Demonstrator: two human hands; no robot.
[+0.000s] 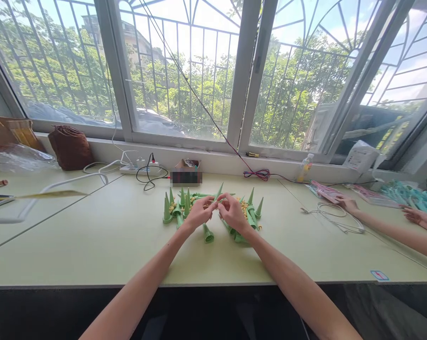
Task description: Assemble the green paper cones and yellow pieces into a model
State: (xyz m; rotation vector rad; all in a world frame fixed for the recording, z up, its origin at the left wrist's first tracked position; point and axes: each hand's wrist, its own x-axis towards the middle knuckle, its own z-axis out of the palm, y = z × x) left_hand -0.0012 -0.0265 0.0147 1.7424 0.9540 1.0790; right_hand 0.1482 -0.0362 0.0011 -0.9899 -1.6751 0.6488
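Observation:
My left hand (200,212) is closed around a slim green plastic cone (219,190), its tip pointing up. Fingers pinched, my right hand (231,210) meets the left at the cone's lower end; what sits in that pinch is too small to make out. Around both hands lie several more green cones, some upright like the one at the left (167,212), others on their sides. One loose cone (208,234) rests with its hollow mouth toward me. Small yellow-gold pieces (244,209) are scattered among the cones, partly hidden by my hands.
Behind the pile stands a small open box (186,175), near a power strip (142,168). A coiled cable (257,174) and a bottle (305,167) stand by the window. At right, another person's hands (348,205) touch pink packets, near a white cable (335,215).

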